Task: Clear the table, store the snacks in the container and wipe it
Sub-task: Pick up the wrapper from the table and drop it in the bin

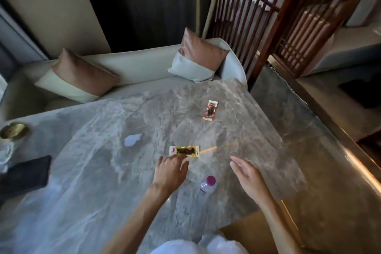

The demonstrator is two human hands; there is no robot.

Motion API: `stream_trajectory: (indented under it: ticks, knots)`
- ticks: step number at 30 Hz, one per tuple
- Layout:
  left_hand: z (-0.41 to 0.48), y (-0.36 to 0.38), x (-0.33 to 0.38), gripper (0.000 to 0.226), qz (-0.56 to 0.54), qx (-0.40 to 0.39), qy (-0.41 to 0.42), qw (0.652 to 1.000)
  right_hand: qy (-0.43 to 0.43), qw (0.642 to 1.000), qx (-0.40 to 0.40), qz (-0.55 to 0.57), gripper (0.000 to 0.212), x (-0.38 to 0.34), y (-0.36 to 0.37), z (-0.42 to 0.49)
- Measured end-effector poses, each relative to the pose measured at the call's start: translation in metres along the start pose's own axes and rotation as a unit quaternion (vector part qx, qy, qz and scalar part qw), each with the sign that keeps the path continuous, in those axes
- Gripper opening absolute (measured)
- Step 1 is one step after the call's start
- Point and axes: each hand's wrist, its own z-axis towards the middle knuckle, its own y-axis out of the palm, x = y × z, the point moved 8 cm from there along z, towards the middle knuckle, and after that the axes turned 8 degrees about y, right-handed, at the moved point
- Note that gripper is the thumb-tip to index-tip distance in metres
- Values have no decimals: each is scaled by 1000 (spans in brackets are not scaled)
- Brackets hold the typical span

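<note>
Left hand [172, 168] at yellow snack packet [184, 151]
Fingers straight, tips touching packet's near edge on marble table [103, 171]; right hand [246, 175] spread, holding nothing.

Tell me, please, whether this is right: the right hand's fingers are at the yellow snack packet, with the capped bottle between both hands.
Not quite: the head view shows the fingers of the left hand at the yellow snack packet; the right hand is open, apart from it. The capped bottle is indeed between both hands.
</note>
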Motion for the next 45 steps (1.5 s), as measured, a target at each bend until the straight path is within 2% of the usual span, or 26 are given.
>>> stream_trajectory:
  ticks: [8,12,16,22,27,31,35,39,41,43,44,45]
  knots:
    - [26,31,18,36,-13,-23,-69,997,21,997,-79,-7,37,27,-23,55]
    - [20,44,21,41,-48,-38,-117,991,3,986,-122,-115,37,54,-10,77]
    - [7,56,30,41,-67,-59,-140,986,11,955,-207,-214,52,88,27,86]
    - [0,78,53,55,-117,-98,-151,977,-7,926,-314,-208,81,116,92,77]
    - [-5,96,61,72,-105,-125,-147,976,-43,925,-327,-188,93,126,119,67]
    - [-6,102,63,75,-104,-124,-137,977,-47,931,-319,-173,100,136,128,65]
    - [-3,114,58,68,-132,-107,-125,978,-59,932,-315,-169,101,140,135,63]
    - [4,105,57,34,-177,-23,-80,981,-64,936,-313,-150,89,128,145,65]
    - [0,96,32,22,-227,33,-132,964,-60,938,-314,-133,81,119,148,66]
    - [-11,86,-4,18,-311,94,-208,923,-56,939,-322,-108,74,104,147,66]
    - [-21,80,-22,17,-378,125,-251,882,-51,939,-328,-86,71,97,147,67]
    - [-33,77,-38,16,-453,155,-293,828,-46,939,-334,-68,69,86,146,68]
